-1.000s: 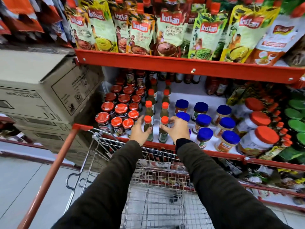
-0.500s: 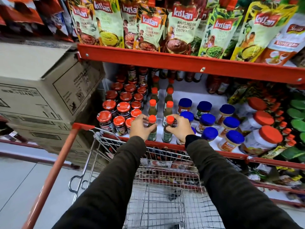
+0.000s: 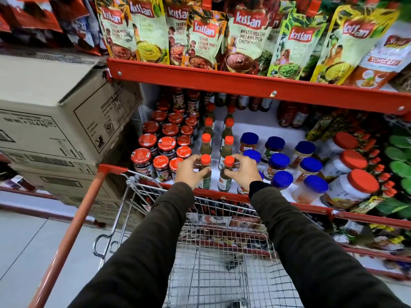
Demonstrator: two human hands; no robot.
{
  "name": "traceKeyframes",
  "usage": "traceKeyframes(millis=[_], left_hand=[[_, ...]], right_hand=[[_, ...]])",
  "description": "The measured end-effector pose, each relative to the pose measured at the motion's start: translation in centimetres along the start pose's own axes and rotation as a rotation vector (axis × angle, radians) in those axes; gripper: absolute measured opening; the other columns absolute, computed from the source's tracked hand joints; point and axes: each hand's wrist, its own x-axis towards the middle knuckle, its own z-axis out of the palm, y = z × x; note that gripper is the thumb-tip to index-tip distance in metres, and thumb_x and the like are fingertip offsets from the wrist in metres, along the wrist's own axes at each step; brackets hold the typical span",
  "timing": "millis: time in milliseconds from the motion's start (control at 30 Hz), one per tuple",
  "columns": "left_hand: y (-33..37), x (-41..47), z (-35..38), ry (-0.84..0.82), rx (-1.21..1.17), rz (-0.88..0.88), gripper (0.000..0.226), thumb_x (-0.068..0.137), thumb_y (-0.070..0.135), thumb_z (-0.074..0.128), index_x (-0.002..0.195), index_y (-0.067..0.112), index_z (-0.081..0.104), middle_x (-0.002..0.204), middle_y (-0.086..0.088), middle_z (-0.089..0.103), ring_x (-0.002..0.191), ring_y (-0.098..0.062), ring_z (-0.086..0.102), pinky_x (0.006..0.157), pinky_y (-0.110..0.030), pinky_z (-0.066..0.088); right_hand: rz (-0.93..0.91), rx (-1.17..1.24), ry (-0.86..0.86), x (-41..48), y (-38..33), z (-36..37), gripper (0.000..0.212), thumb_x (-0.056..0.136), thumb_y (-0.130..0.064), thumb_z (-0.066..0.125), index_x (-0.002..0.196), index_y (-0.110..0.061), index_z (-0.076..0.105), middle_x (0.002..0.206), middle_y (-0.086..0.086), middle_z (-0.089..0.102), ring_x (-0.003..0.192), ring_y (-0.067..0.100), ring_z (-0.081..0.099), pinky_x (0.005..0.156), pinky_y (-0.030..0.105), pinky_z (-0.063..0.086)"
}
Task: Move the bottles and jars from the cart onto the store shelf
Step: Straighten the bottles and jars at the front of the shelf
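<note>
Two small green sauce bottles with orange caps stand upright at the front edge of the store shelf (image 3: 224, 195). My left hand (image 3: 190, 171) curls around the left bottle (image 3: 205, 174). My right hand (image 3: 243, 172) pinches the neck of the right bottle (image 3: 225, 176). More orange-capped bottles (image 3: 227, 147) line up in two rows behind them. The wire cart (image 3: 222, 263) sits below my arms, and its visible basket floor holds only a small dark item.
Red-lidded jars (image 3: 165, 144) crowd the shelf to the left, blue-lidded jars (image 3: 309, 165) and big orange-lidded jars (image 3: 360, 181) to the right. Stacked cardboard boxes (image 3: 57, 121) stand at left beside the cart's orange handle (image 3: 73, 230). Sauce pouches (image 3: 246, 38) fill the upper shelf.
Both hands stay on the two front bottles. The hands and bottles have shifted slightly forward on the shelf, and my fingers have moved up toward the necks and caps.
</note>
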Motion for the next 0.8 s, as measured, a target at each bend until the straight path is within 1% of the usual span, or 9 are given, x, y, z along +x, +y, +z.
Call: traceKeyframes(millis=[67, 200, 267, 333, 433, 567, 633, 700, 800], left_hand=[[0.1, 0.2, 0.2, 0.031, 0.016, -0.015, 0.030, 0.074, 0.023, 0.085, 0.096, 0.014, 0.067, 0.095, -0.003, 0.074, 0.090, -0.020, 0.069, 0.087, -0.036, 0.056], [0.0, 0.4, 0.5, 0.101, 0.115, -0.004, 0.035, 0.071, 0.035, 0.085, 0.086, 0.019, 0.059, 0.089, 0.001, 0.068, 0.082, -0.017, 0.064, 0.074, -0.030, 0.052], [-0.2, 0.5, 0.5, 0.088, 0.129, 0.008, 0.040, 0.073, 0.038, 0.084, 0.095, 0.016, 0.060, 0.097, -0.002, 0.065, 0.090, -0.019, 0.061, 0.077, -0.029, 0.048], [-0.4, 0.3, 0.5, 0.027, 0.105, 0.044, 0.047, 0.076, 0.036, 0.081, 0.112, 0.014, 0.060, 0.111, -0.005, 0.064, 0.103, -0.020, 0.059, 0.089, -0.032, 0.048], [-0.7, 0.0, 0.1, -0.021, 0.001, 0.053, 0.045, 0.082, 0.023, 0.076, 0.123, 0.013, 0.061, 0.120, -0.006, 0.067, 0.115, -0.023, 0.061, 0.102, -0.035, 0.047], [-0.9, -0.1, -0.5, -0.053, -0.031, 0.017, 0.039, 0.085, 0.023, 0.075, 0.121, 0.011, 0.067, 0.118, -0.008, 0.072, 0.114, -0.023, 0.065, 0.102, -0.035, 0.049], [-0.8, -0.1, -0.6, -0.048, -0.020, 0.032, 0.038, 0.084, 0.023, 0.076, 0.120, 0.011, 0.069, 0.116, -0.008, 0.073, 0.112, -0.021, 0.065, 0.101, -0.030, 0.048], [-0.8, -0.2, -0.6, -0.038, 0.002, 0.050, 0.038, 0.084, 0.023, 0.076, 0.119, 0.012, 0.069, 0.115, -0.007, 0.074, 0.109, -0.019, 0.065, 0.096, -0.024, 0.045], [-0.8, -0.3, -0.4, -0.024, 0.020, 0.056, 0.039, 0.084, 0.025, 0.076, 0.120, 0.014, 0.069, 0.114, -0.005, 0.074, 0.102, -0.013, 0.063, 0.094, -0.023, 0.046]], right_hand=[[0.004, 0.017, -0.032, 0.0, -0.1, -0.1, 0.041, 0.078, 0.000, 0.075, 0.117, -0.006, 0.066, 0.113, 0.009, 0.071, 0.103, 0.021, 0.066, 0.091, 0.023, 0.047], [-0.015, 0.030, -0.086, 0.1, -0.3, 0.0, 0.047, 0.078, 0.003, 0.070, 0.122, -0.009, 0.061, 0.116, 0.009, 0.068, 0.108, 0.025, 0.065, 0.097, 0.032, 0.052], [-0.043, -0.024, -0.049, 0.1, -0.1, 0.1, 0.052, 0.076, -0.006, 0.076, 0.126, -0.012, 0.060, 0.115, 0.001, 0.066, 0.106, 0.018, 0.062, 0.095, 0.027, 0.049], [-0.040, -0.042, 0.009, 0.1, 0.0, 0.3, 0.053, 0.075, -0.015, 0.081, 0.124, -0.014, 0.062, 0.111, -0.004, 0.064, 0.101, 0.011, 0.058, 0.092, 0.023, 0.046], [-0.010, -0.030, 0.041, 0.3, 0.4, 0.6, 0.041, 0.076, -0.015, 0.082, 0.114, -0.011, 0.068, 0.107, 0.004, 0.073, 0.094, 0.014, 0.064, 0.094, 0.030, 0.053], [0.002, -0.019, 0.017, 0.5, 0.3, 0.5, 0.037, 0.078, -0.008, 0.079, 0.114, -0.007, 0.070, 0.108, 0.009, 0.075, 0.102, 0.022, 0.068, 0.098, 0.033, 0.052], [0.007, 0.010, -0.027, 0.5, 0.3, 0.4, 0.038, 0.080, -0.003, 0.076, 0.117, -0.006, 0.068, 0.113, 0.011, 0.073, 0.106, 0.024, 0.068, 0.101, 0.035, 0.051], [-0.004, 0.006, -0.055, 0.5, 0.3, 0.4, 0.039, 0.081, -0.002, 0.075, 0.119, -0.005, 0.066, 0.116, 0.012, 0.072, 0.109, 0.025, 0.067, 0.101, 0.033, 0.050], [-0.038, -0.011, -0.054, 0.4, 0.3, 0.4, 0.036, 0.081, -0.002, 0.074, 0.116, -0.004, 0.066, 0.115, 0.013, 0.071, 0.109, 0.026, 0.067, 0.100, 0.032, 0.049]])
